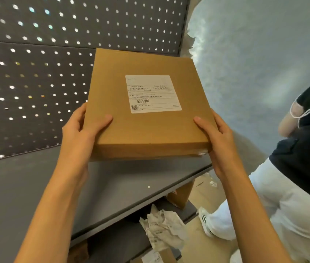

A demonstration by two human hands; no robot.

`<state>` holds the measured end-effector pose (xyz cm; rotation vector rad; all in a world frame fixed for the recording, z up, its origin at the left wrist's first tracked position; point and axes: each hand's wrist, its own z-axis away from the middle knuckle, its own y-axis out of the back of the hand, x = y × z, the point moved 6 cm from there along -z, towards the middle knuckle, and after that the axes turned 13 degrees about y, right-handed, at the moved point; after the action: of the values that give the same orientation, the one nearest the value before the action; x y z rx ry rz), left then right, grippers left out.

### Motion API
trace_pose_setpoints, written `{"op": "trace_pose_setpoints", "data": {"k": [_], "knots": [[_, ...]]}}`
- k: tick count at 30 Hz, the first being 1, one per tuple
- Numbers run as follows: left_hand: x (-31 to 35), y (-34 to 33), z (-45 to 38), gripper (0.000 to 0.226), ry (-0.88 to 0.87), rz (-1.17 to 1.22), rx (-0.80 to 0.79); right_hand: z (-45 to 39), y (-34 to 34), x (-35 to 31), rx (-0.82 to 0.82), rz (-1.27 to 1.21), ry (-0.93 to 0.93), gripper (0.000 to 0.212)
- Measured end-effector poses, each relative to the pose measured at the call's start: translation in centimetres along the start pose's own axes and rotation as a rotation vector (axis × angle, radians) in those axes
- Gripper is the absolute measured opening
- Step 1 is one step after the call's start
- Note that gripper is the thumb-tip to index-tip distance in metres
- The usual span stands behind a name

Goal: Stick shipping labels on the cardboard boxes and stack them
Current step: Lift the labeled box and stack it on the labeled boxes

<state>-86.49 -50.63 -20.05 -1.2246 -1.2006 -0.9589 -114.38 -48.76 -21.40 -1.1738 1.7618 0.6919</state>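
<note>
Cardboard box (146, 130), flat and square, is gripped at its two near corners: the left hand (80, 130) has its thumb laid on the top face and its fingers curled under the left edge, and the right hand (216, 133) mirrors it on the right. A white shipping label (152, 93) sits on the top face, just beyond both thumbs. Below the hands lies a grey shelf (116, 185); behind the box stands a perforated panel (32, 82). Crumpled paper (165, 228) lies lower down, and another person (292, 186) stands to the right.

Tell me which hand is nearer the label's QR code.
Left. The left hand grips the box edge on the QR code side; the right hand grips the opposite edge, farther away.
</note>
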Motion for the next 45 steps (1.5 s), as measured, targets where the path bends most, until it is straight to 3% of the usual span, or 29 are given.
{"op": "trace_pose_setpoints", "data": {"k": [6,21,45], "knots": [[-0.7,-2.5,-1.2,0.045,-0.01,-0.023,0.091,-4.1,0.7,1.5,-0.119,-0.08,0.005,0.052],[-3.0,-8.2,0.7,0.048,0.071,-0.007,0.403,-11.3,2.4,6.0,-0.41,-0.202,-0.134,0.056],[-8.5,-8.1,-0.4,0.048,0.277,-0.029,0.453,-10.1,2.1,12.3,-0.444,-0.163,-0.287,0.052]]}}
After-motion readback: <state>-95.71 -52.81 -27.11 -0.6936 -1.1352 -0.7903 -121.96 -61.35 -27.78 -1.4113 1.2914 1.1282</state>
